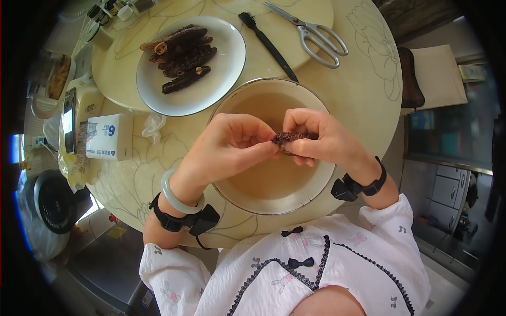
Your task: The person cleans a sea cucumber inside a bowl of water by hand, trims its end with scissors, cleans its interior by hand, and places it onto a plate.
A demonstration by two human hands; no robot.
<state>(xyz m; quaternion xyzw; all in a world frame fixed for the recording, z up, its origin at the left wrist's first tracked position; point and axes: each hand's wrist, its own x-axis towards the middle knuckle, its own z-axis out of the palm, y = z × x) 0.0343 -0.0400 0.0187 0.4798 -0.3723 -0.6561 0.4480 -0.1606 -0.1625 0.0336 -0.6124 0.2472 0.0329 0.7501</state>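
Over a basin [327, 181] of cloudy brownish water, both my hands hold one dark, bumpy sea cucumber [291, 137]. My left hand [234, 139] pinches its left end between thumb and forefinger. My right hand [321, 137] is closed around the other end, hiding part of it. On a white plate [224, 58] behind the basin lie several more sea cucumbers [184, 55], dark brown and ridged. A black brush [269, 47] rests with its handle end close to the basin rim, and silver scissors [313, 34] lie open beside it.
A packet of tissues [109, 137] and a crumpled piece of clear plastic [153, 128] are left of the basin. Small jars [100, 37] stand at the back left. A chair [432, 76] is beyond the round table's [363, 105] right edge.
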